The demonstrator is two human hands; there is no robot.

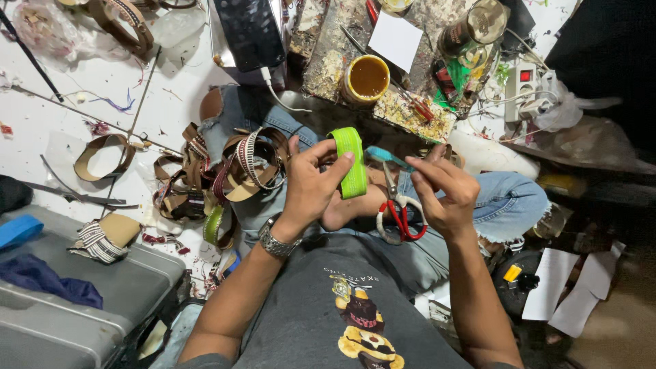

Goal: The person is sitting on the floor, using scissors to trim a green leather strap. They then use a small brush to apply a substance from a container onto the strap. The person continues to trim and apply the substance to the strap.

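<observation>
Green band (350, 160): a bright loop of ribbed strap, held upright above the lap, just beside the teal strip (388, 157).
Left hand (311, 184): grip clamped on the green band, thumb and fingers pinching its sides (a metal watch (275, 240) sat on the wrist).
Right hand (444, 191): fingertips pinched together on the teal strip's end.
Scissors (398, 208): red-handled, lying on the lap below both hands.
Striped bands (239, 171): heaped on the left knee.

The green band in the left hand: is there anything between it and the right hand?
Nothing visible stands between them. The left hand pinches the green band; the right hand, holding a blue strip, is just beside it. The red-handled scissors lie lower, on the lap.
</observation>
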